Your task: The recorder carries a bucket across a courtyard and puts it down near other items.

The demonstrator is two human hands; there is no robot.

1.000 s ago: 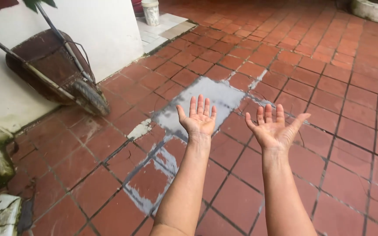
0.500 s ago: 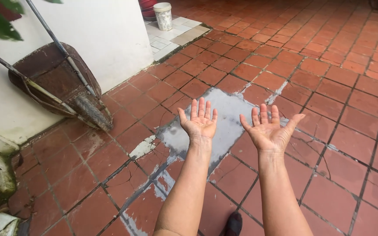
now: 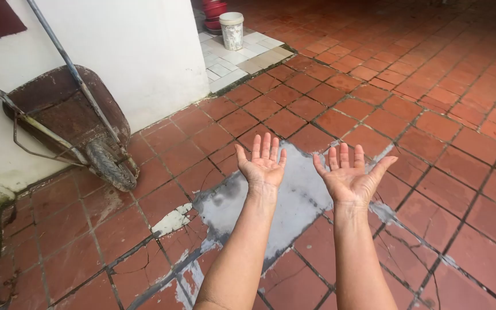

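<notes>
My left hand (image 3: 264, 163) is held out in front of me, palm up, fingers spread, with nothing in it. Beside it, a little to the right, my right hand (image 3: 348, 172) is also palm up and empty, thumb stretched outward. Both forearms reach up from the bottom of the view. Under the hands lies a grey cement patch (image 3: 294, 195) set among red floor tiles (image 3: 431, 126).
A rusty wheelbarrow (image 3: 70, 123) leans upright against the white wall (image 3: 139, 51) at the left. A white bucket (image 3: 232, 30) and red containers (image 3: 213, 11) stand on pale tiles (image 3: 242, 54) at the back. Several tiles near me are cracked.
The view has shifted forward and right across the floor; the wheelbarrow and bucket sit further right in the frame. Both hands stay open and palm up, slightly closer together.
</notes>
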